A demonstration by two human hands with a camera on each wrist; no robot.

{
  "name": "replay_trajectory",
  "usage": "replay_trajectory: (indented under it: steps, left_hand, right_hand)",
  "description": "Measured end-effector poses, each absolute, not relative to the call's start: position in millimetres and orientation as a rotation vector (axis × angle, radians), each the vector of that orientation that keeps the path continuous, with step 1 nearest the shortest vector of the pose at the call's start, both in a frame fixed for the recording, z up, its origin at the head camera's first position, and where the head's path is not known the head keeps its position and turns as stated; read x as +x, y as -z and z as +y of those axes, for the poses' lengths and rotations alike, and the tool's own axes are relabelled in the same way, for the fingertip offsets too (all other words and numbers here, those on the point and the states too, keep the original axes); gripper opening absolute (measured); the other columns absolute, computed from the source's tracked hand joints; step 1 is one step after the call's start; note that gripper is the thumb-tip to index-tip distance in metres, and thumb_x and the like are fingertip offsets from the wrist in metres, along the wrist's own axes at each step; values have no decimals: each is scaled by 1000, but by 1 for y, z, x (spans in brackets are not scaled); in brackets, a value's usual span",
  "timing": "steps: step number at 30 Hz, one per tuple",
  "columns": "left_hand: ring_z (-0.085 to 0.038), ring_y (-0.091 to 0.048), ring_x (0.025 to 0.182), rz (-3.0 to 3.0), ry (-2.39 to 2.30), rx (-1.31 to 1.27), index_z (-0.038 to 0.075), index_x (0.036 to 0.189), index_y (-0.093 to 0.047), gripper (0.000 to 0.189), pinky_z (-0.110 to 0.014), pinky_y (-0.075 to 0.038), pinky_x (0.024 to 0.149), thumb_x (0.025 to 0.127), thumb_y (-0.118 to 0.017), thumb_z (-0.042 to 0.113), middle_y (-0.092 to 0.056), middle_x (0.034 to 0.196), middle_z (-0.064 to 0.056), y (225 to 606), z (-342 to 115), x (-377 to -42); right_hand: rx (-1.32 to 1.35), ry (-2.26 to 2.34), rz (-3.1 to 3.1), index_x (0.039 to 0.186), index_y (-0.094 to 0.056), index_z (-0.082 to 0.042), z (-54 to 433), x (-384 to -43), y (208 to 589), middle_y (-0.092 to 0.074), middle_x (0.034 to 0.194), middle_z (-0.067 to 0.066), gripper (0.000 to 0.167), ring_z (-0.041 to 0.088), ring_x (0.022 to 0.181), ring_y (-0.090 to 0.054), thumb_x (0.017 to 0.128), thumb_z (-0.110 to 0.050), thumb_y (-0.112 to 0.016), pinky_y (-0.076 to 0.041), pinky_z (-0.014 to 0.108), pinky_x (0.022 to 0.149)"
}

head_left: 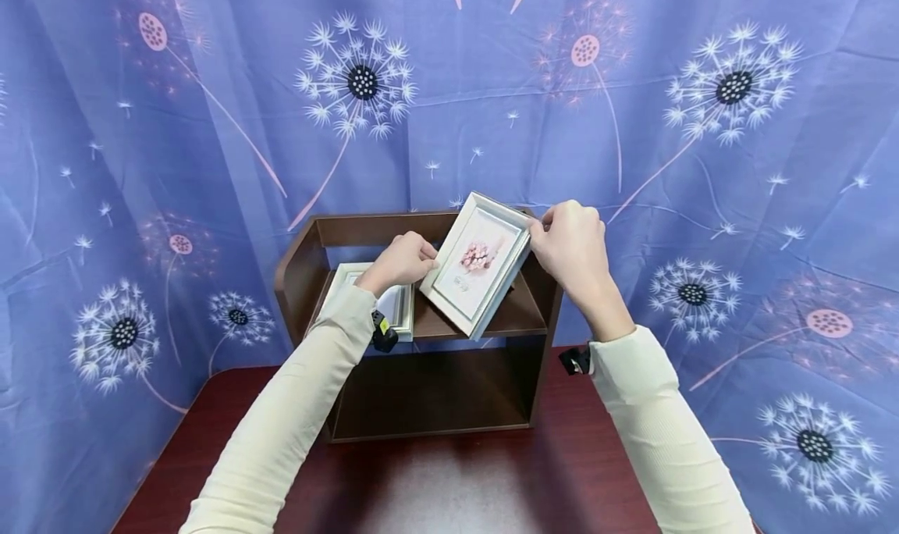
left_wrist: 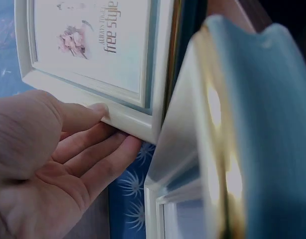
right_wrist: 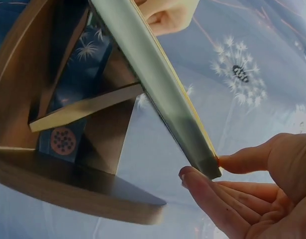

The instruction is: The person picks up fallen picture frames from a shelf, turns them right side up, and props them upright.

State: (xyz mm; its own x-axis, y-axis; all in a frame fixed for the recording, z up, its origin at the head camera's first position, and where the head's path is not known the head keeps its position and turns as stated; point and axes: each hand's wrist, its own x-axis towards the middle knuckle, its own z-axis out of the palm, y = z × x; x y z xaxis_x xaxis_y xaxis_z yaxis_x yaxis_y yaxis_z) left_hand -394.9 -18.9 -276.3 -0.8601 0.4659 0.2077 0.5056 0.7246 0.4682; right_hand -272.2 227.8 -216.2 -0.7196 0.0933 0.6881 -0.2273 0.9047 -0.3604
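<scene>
A white picture frame [head_left: 479, 264] with a pink flower print is held tilted above the upper shelf. My left hand [head_left: 402, 261] pinches its left edge, thumb on the front border and fingers behind, as the left wrist view shows. At its upper right corner my right hand [head_left: 572, 247] pinches it between thumb and fingers; the frame's pale green side [right_wrist: 167, 94] faces the right wrist camera. A second white picture frame [head_left: 403, 315] lies on the left of the shelf, partly hidden under my left forearm.
The dark brown two-tier shelf [head_left: 431, 432] stands on a reddish-brown table [head_left: 449, 487]. Its side walls [head_left: 295, 276] rise at both ends of the upper shelf. Behind hangs a blue curtain [head_left: 477, 128] with dandelion prints.
</scene>
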Motion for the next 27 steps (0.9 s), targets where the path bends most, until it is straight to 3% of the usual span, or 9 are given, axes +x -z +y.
replay_trajectory:
  steps: [4,11,19,24,27]
  left_hand:
    - [-25,-80,101,-2880,872,-772,-1,125,-75,29,-36,-64,93,102,-65,13,-79,120,-15,275,-21,-390]
    - [-24,-82,87,-2909,1055,-702,-2,121,-76,26,-31,-67,81,100,-70,12,-79,119,-17,278,-24,-380]
    - [-27,-81,88,-2902,1426,-651,-11,125,-70,32,-31,-67,76,98,-72,6,-76,119,-26,279,-24,-366]
    - [-31,-81,92,-2873,1589,-626,-16,128,-64,36,-31,-67,78,99,-70,3,-75,118,-30,278,-20,-355]
    - [-28,-81,87,-2843,1664,-600,-18,127,-63,35,-31,-67,78,99,-70,2,-75,116,-32,278,-16,-349]
  right_hand:
    - [76,-567,-2371,47,-50,-10,233,-284,212,-39,45,0,49,30,56,-49,95,-15,-60,-39,40,56]
    - [28,-604,-2440,57,-65,-6,240,-302,210,-65,63,15,38,41,77,-62,94,-15,-58,-52,54,73]
    - [76,-631,-2523,53,-59,-11,247,-321,203,-50,53,0,34,29,66,-51,86,-9,-54,-37,34,53]
    - [106,-633,-2568,50,-42,-16,251,-332,198,-37,51,-3,39,23,62,-40,87,-6,-50,-27,28,51]
    - [125,-631,-2567,50,-35,-19,252,-336,196,-31,51,-4,41,22,62,-36,86,-5,-49,-24,29,51]
